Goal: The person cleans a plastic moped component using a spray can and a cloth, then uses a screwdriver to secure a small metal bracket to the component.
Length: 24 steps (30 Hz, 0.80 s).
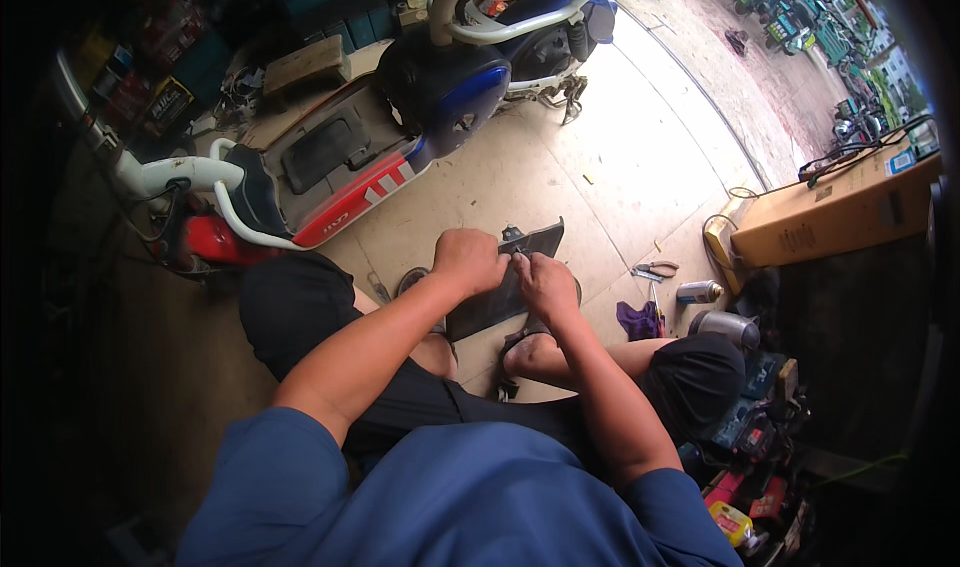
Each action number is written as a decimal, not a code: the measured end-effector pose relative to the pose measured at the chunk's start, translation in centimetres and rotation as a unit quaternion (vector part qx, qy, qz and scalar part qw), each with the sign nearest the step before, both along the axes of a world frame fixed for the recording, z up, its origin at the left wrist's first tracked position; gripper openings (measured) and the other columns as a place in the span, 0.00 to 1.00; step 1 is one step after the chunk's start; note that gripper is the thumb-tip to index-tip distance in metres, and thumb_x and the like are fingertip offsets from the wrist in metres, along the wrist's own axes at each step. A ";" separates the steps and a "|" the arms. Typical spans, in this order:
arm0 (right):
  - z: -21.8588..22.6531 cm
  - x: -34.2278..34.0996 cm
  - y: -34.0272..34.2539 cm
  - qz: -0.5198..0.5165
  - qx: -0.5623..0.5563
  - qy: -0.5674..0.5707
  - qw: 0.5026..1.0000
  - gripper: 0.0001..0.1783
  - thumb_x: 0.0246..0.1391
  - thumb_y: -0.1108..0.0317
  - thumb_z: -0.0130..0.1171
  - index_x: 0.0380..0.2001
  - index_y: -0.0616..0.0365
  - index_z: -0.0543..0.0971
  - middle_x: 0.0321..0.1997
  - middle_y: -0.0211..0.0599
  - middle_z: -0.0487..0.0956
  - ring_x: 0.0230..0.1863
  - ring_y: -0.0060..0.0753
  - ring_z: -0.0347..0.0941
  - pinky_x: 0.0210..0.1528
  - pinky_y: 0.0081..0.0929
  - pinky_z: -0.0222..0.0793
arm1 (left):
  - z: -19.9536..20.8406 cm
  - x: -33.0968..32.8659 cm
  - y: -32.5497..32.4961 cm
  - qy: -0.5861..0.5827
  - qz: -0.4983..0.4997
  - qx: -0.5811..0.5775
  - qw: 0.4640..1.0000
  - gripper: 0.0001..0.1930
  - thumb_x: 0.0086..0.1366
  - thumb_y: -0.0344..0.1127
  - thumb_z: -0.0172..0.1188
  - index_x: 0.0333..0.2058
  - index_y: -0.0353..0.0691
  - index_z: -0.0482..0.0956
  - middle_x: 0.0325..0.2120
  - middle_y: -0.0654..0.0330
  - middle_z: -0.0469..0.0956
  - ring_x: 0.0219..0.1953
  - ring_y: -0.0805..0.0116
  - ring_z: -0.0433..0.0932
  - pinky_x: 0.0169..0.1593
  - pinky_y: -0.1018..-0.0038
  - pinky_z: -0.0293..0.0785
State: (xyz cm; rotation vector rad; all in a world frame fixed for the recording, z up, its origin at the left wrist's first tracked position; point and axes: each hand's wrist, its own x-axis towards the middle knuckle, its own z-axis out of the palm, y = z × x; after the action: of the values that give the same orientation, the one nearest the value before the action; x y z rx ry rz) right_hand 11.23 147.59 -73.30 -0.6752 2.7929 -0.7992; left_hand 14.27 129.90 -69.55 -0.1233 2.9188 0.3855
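A black flat panel (487,309) stands tilted between my feet, with a small dark metal fitting (513,234) at its upper edge. My left hand (466,261) is closed in a fist at the panel's upper part, its knuckles up and its fingers mostly hidden. Right beside it, my right hand (546,287) pinches at a small part by the fitting, thumb and forefinger together. The fingertips of both hands nearly meet there. What each holds is too small or too covered to make out.
A red and white electric scooter (345,192) lies across the floor ahead on the left. Right of my feet are pliers (657,269), a spray can (699,292) and a purple cloth (638,319). Beyond them stands a cardboard box (835,212). Power tools (755,417) crowd the lower right.
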 end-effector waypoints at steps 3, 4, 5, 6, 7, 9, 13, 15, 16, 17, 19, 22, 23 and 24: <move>0.2 -0.4 0.5 -0.176 -0.285 -0.477 0.813 0.28 0.73 0.43 0.53 0.35 0.58 0.83 0.27 0.38 0.82 0.26 0.36 0.79 0.28 0.32 0.73 | -0.2 0.2 0.1 -0.003 -0.002 -0.001 1.000 0.22 0.64 0.55 0.62 0.32 0.40 0.89 0.29 0.50 0.87 0.34 0.49 0.87 0.39 0.54 0.81; 0.7 -0.3 0.7 -0.188 -0.316 -0.530 0.765 0.28 0.73 0.42 0.53 0.36 0.57 0.83 0.27 0.33 0.81 0.27 0.32 0.78 0.29 0.28 0.72 | -0.2 0.2 0.1 -0.006 0.001 0.000 1.000 0.22 0.64 0.55 0.62 0.32 0.40 0.89 0.29 0.50 0.87 0.35 0.49 0.87 0.38 0.54 0.81; 1.2 -0.2 0.9 -0.198 -0.344 -0.579 0.712 0.28 0.73 0.41 0.53 0.38 0.57 0.83 0.28 0.28 0.80 0.27 0.28 0.77 0.29 0.24 0.70 | -0.2 0.2 0.0 -0.013 0.003 0.001 1.000 0.21 0.64 0.55 0.62 0.32 0.40 0.89 0.29 0.50 0.87 0.35 0.49 0.87 0.39 0.54 0.81; 1.9 -0.1 1.3 -0.210 -0.372 -0.623 0.655 0.28 0.73 0.40 0.53 0.39 0.56 0.83 0.29 0.24 0.78 0.28 0.23 0.76 0.29 0.20 0.69 | -0.1 0.0 0.0 -0.020 0.002 0.004 1.000 0.21 0.64 0.54 0.62 0.32 0.40 0.89 0.29 0.50 0.87 0.35 0.49 0.87 0.39 0.54 0.81; 1.6 -0.3 1.5 -0.222 -0.391 -0.641 0.622 0.23 0.71 0.44 0.59 0.39 0.56 0.83 0.29 0.25 0.77 0.29 0.24 0.77 0.29 0.18 0.70 | 0.0 -0.1 0.1 -0.026 0.001 0.007 1.000 0.21 0.64 0.54 0.63 0.32 0.40 0.89 0.30 0.50 0.87 0.36 0.49 0.87 0.39 0.55 0.81; 1.0 -0.5 1.6 -0.219 -0.397 -0.613 0.647 0.21 0.69 0.48 0.63 0.39 0.58 0.83 0.29 0.26 0.79 0.29 0.23 0.77 0.30 0.17 0.70 | 0.2 0.1 0.2 -0.024 -0.008 0.002 1.000 0.20 0.64 0.53 0.63 0.32 0.40 0.89 0.31 0.50 0.87 0.37 0.50 0.87 0.40 0.55 0.81; 0.8 -0.5 1.4 -0.163 -0.286 -0.470 0.819 0.20 0.67 0.52 0.67 0.39 0.61 0.82 0.30 0.29 0.81 0.28 0.21 0.78 0.32 0.17 0.73 | 0.0 0.2 0.1 -0.021 -0.011 -0.002 1.000 0.19 0.63 0.53 0.64 0.32 0.40 0.88 0.32 0.49 0.87 0.38 0.50 0.87 0.42 0.55 0.81; 0.9 -0.3 1.3 -0.163 -0.295 -0.466 0.818 0.21 0.67 0.52 0.66 0.39 0.63 0.82 0.30 0.31 0.82 0.28 0.21 0.78 0.32 0.17 0.74 | -0.1 0.3 0.0 -0.019 -0.011 0.000 1.000 0.19 0.63 0.53 0.64 0.32 0.40 0.88 0.31 0.49 0.87 0.38 0.49 0.87 0.42 0.55 0.81; 1.0 -0.2 1.2 -0.165 -0.300 -0.463 0.817 0.22 0.67 0.51 0.66 0.38 0.64 0.82 0.30 0.32 0.82 0.28 0.21 0.78 0.32 0.17 0.74 | -0.1 0.3 0.0 -0.018 -0.013 0.001 1.000 0.19 0.63 0.53 0.64 0.32 0.40 0.88 0.31 0.49 0.87 0.38 0.49 0.87 0.42 0.55 0.81; 0.8 -0.2 1.1 -0.170 -0.311 -0.472 0.808 0.22 0.67 0.51 0.66 0.39 0.63 0.82 0.30 0.32 0.82 0.28 0.21 0.78 0.31 0.17 0.74 | -0.1 0.3 0.0 -0.018 -0.012 0.001 1.000 0.19 0.63 0.53 0.64 0.32 0.40 0.88 0.31 0.49 0.87 0.38 0.49 0.87 0.42 0.55 0.81; 0.4 -0.1 0.9 -0.179 -0.330 -0.488 0.788 0.21 0.68 0.50 0.64 0.40 0.61 0.82 0.30 0.31 0.82 0.29 0.22 0.78 0.31 0.18 0.75 | -0.2 0.2 0.0 -0.018 -0.007 0.003 1.000 0.19 0.63 0.52 0.64 0.32 0.40 0.88 0.31 0.48 0.87 0.37 0.48 0.87 0.42 0.54 0.81; 1.4 -0.2 1.7 -0.246 -0.414 -0.653 0.584 0.20 0.70 0.49 0.61 0.43 0.58 0.82 0.31 0.28 0.82 0.30 0.24 0.78 0.31 0.19 0.76 | 0.1 0.2 0.3 -0.022 -0.017 0.008 1.000 0.19 0.62 0.52 0.64 0.32 0.40 0.88 0.31 0.49 0.87 0.37 0.49 0.87 0.42 0.54 0.81; 1.1 -0.2 1.7 -0.218 -0.438 -0.692 0.531 0.20 0.71 0.49 0.60 0.43 0.57 0.82 0.32 0.27 0.82 0.30 0.24 0.78 0.32 0.19 0.76 | 0.2 0.3 0.3 -0.028 -0.015 0.008 0.999 0.18 0.62 0.51 0.64 0.32 0.40 0.88 0.31 0.49 0.87 0.37 0.49 0.87 0.42 0.54 0.81; 0.5 -0.4 1.9 -0.191 -0.460 -0.724 0.477 0.19 0.71 0.49 0.60 0.44 0.56 0.82 0.32 0.27 0.82 0.30 0.24 0.78 0.32 0.19 0.76 | 0.5 0.2 0.3 -0.032 -0.015 0.009 0.999 0.18 0.62 0.51 0.64 0.32 0.40 0.88 0.31 0.49 0.87 0.37 0.48 0.87 0.42 0.54 0.81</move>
State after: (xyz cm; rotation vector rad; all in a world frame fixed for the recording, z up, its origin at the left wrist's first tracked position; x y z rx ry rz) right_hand 10.80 149.51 -72.77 0.5354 0.7268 -1.7344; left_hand 14.49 130.23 -69.07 -0.0880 2.8508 0.3968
